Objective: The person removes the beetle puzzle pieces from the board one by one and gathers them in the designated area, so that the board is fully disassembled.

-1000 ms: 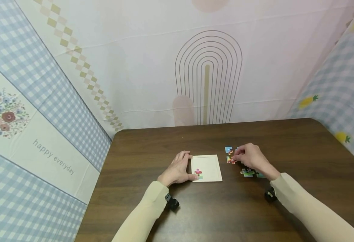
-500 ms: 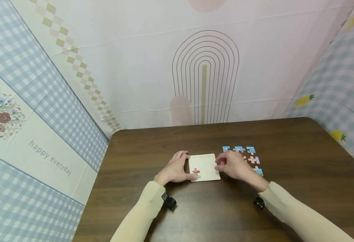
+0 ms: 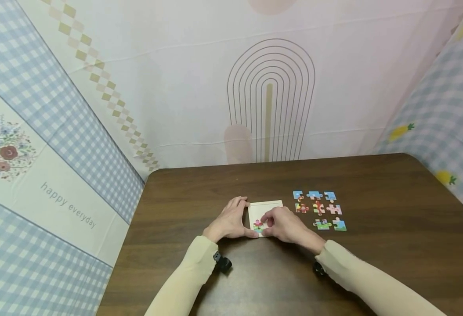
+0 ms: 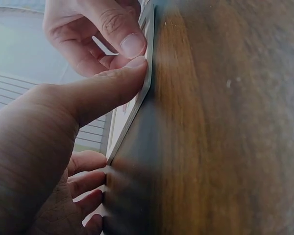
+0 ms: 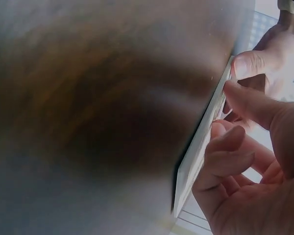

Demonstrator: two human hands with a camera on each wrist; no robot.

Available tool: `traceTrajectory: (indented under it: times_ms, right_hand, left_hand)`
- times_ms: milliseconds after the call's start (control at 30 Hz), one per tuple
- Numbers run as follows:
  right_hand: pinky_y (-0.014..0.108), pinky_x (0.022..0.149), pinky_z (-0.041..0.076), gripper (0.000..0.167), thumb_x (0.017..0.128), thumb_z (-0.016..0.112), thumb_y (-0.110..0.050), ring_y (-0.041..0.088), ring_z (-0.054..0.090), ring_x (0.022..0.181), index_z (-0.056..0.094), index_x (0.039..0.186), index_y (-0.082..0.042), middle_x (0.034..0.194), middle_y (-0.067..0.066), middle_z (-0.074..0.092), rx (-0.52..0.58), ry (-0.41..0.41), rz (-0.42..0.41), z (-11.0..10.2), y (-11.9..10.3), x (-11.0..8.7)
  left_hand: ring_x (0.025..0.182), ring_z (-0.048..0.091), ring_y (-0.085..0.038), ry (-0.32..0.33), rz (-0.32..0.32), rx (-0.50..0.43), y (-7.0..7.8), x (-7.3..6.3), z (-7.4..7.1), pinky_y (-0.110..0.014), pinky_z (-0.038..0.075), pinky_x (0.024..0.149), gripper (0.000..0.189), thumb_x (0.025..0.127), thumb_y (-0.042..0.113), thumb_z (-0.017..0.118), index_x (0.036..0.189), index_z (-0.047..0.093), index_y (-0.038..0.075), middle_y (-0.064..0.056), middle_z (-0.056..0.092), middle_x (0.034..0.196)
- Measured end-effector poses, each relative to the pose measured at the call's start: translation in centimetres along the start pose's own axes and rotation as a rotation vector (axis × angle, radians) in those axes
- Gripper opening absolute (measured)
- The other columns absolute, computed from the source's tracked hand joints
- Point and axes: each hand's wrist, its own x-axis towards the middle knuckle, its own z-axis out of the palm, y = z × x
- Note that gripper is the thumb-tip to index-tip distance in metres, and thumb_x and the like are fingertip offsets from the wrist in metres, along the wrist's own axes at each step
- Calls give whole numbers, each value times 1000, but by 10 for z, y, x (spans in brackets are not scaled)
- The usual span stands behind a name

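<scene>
A shallow square puzzle tray [image 3: 269,209] lies on the table, a puzzle piece with a pink flower [image 3: 258,224] in its near left corner. My left hand [image 3: 227,223] spans the tray's left side, thumb [image 4: 105,88] straight along the near corner and fingertips at the far left corner. Over the tray's near right part, my right hand [image 3: 286,226] has its curled thumb and index finger at the flower piece. From the right wrist, both fingertips rest down at the tray [image 5: 188,174], one at each side of the piece, which they mostly hide.
Several loose puzzle pieces [image 3: 318,207] lie in rows to the right of the tray, showing blue, red and green parts. They rest on a dark wooden table [image 3: 200,188]. A patterned cloth wall [image 3: 192,109] rises behind the table's far edge.
My right hand has moved left from the loose pieces to the flower piece in the tray, uncovering the rows. My left hand has stayed at the tray's left side.
</scene>
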Motion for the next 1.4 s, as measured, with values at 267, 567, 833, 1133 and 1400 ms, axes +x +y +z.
traceTrajectory:
  times_ms: [267, 567, 833, 1133, 1400]
  right_hand:
    - [27, 70, 47, 21, 82, 93, -9, 9, 57, 73, 75, 93, -12, 80, -3, 67, 15, 31, -1, 5, 0, 0]
    - [25, 69, 50, 25, 86, 85, 1, 5, 61, 73, 70, 101, -11, 82, -4, 72, 40, 45, -90, 7, -3, -3]
    - [22, 68, 51, 21, 85, 83, 2, 4, 61, 72, 75, 103, -6, 81, -4, 72, 36, 64, -99, 6, -1, -3]
    - [21, 65, 48, 21, 86, 86, -5, 5, 56, 71, 77, 104, -4, 82, -3, 69, 53, 77, -86, -14, 19, -21]
    - [21, 66, 46, 21, 87, 89, -8, 9, 54, 74, 77, 104, -5, 83, -2, 66, 74, 93, -20, -37, 48, -43]
  left_hand:
    - [166, 31, -34, 9, 10, 1, 0, 1, 1, -52, 28, 136, 97, 80, 48, 96, 155, 51, 4, -14, 37, 174]
    - [165, 32, -34, 12, 14, 20, -1, 1, 2, -51, 29, 136, 96, 81, 46, 96, 155, 51, 4, -14, 38, 174]
    - [166, 31, -33, 9, 3, 8, -1, 0, 1, -51, 28, 136, 97, 81, 47, 96, 155, 51, 4, -13, 37, 175]
    - [166, 30, -34, 10, 15, 24, -3, 2, 3, -53, 28, 136, 98, 81, 50, 95, 155, 50, 5, -13, 37, 175]
    - [167, 29, -34, 2, 18, 19, -3, -1, 0, -56, 30, 134, 98, 81, 52, 94, 157, 51, 7, -11, 36, 176]
